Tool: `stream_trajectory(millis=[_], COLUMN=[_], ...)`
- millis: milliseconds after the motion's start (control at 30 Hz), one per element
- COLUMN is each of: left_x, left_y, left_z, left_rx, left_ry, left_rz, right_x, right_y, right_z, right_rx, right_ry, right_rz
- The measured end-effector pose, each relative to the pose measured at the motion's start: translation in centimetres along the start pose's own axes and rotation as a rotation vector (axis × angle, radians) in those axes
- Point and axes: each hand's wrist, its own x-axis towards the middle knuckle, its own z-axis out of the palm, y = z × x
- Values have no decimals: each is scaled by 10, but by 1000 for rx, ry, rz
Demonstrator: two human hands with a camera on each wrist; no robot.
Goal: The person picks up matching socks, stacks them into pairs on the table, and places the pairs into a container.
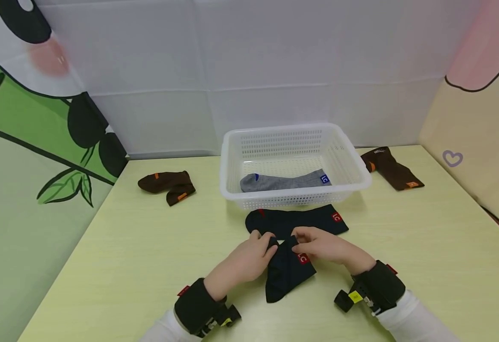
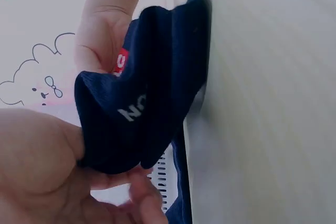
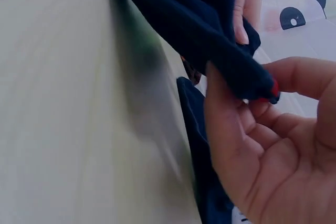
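Observation:
A navy sock with a red label hangs between both hands, its lower part spread toward the person. My left hand pinches its upper left side. On the upper right side, near the label, my right hand pinches the cloth between thumb and fingers, as the right wrist view also shows. White lettering appears on the sock in the left wrist view. Just beyond the hands, a second navy sock lies flat on the table, its red label to the right.
Behind the flat sock stands a white plastic basket with a grey sock inside. One brown sock lies bent to the left of the basket, another brown sock to its right. A printed cloth wall bounds the table's back.

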Motion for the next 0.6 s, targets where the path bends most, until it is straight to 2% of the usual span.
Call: stream_trajectory(millis=[133,233,400,600], left_x=[0,-1,-3,-5], left_y=[-1,-2,-1,-1], left_z=[-1,-2,-4,-7], left_rx=[14,15,39,92], left_ry=[57,79,77,49], left_rz=[14,-3,-3,80], right_x=[-2,-4,-9,-14], right_y=[1,0,-2,-2], right_z=[-5,-8,-15,-27], right_rx=[-49,-124,-253,-383], right_ry=[-15,-9,-28,-44], right_rz=[32,53,115,150])
